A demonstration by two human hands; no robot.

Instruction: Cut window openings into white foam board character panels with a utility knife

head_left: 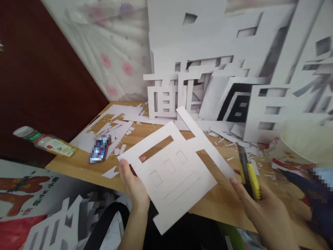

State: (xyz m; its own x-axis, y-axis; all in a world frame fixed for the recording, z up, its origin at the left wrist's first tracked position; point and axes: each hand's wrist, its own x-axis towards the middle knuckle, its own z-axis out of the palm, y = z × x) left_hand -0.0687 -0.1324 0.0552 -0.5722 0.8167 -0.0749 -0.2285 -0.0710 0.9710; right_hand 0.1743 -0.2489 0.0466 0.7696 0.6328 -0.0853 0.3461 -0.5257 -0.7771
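Note:
A white sheet of foam board or thick card (182,187), cut into a character shape, is held tilted above the table. It has slots cut through it, plus small rectangles and long lines marked on its face. Its left corner is gripped by my left hand (134,185), thumb on the front. My right hand (270,211) is wrapped round a yellow and black utility knife (252,177), blade pointing up and away. The fingertips of that hand also touch the board's right arm.
Cut-out white characters (163,100) lean against the wall behind the wooden table (221,205). Paper scraps (122,114), a phone (100,148) and a bottle (49,143) lie at left. A large paper tub (286,152) stands at right, near a blurred dark blue shape (319,208).

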